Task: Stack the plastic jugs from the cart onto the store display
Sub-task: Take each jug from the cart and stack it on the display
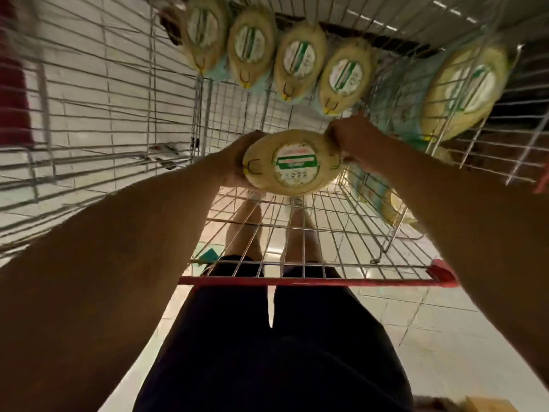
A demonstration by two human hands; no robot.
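Holding one yellowish plastic jug (pixel 292 162) between them, both of the person's hands reach out over the wire cart (pixel 297 233) in the head view. The left hand (pixel 234 162) is wrapped round the jug's left end, beside a small yellow tip, and the right hand (pixel 347 138) clasps its right end from above with curled fingers. The jug lies on its side in the air above the cart's mesh floor, clear of it, roughly over the middle, with its round white label with a green band facing the camera. Along the cart's far edge a row of four jugs (pixel 274 53) lies side by side, running from the far left down towards the right, each showing the same kind of label. Near the far right corner a bigger-looking jug (pixel 466 87) sits behind wire mesh; whether it is in the same basket I cannot tell. The cart's near edge is a red bar (pixel 303 281), and below it are the person's dark trousers (pixel 267 352) and a pale tiled floor (pixel 430 337).
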